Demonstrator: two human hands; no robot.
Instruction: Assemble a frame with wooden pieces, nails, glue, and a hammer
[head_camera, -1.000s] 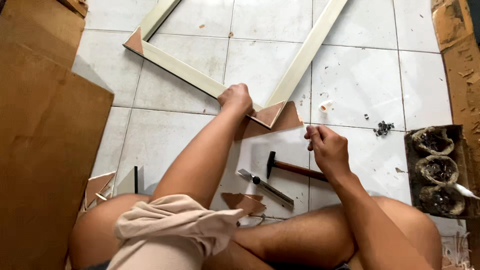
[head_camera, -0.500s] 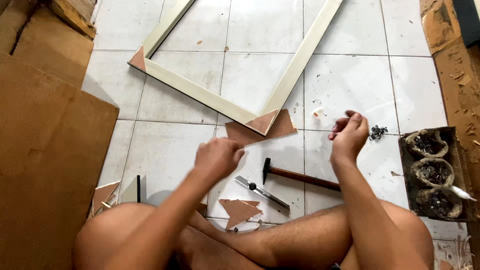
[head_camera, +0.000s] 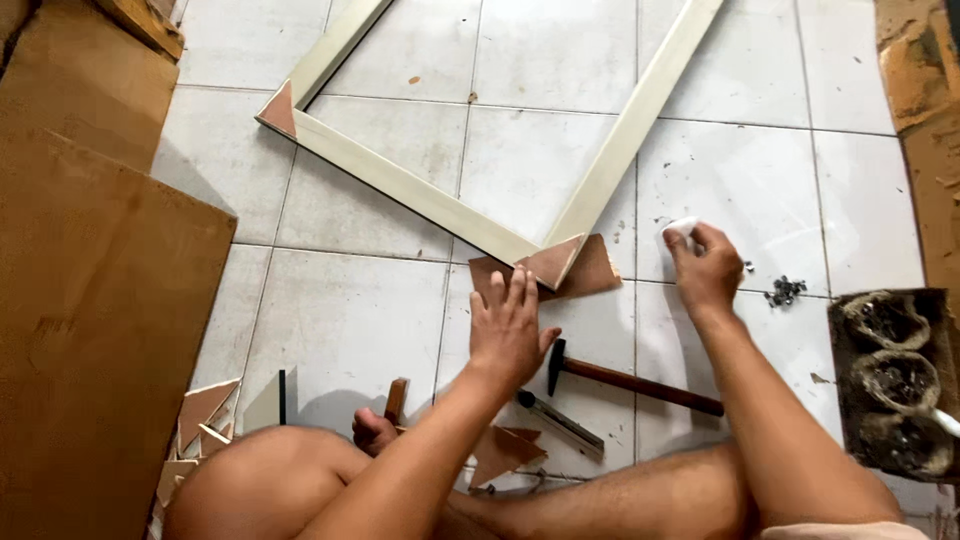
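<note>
Already, triangular wooden gussets are seen on two corners of the pale wooden frame (head_camera: 420, 190); near the lower one, the left hand (head_camera: 512, 330) is spread flat, while something small and white is pinched in the right hand (head_camera: 705, 268); the hammer (head_camera: 630, 378) lies unused.

We sit on tiled floor (head_camera: 350, 330), makeshift home workshop: wooden frame (head_camera: 400, 185), hammer (head_camera: 620, 378), nails (head_camera: 785, 291), plywood offcuts (head_camera: 205, 410), cardboard (head_camera: 90, 300) around us.

Head camera, steeply down, close overhead.
</note>
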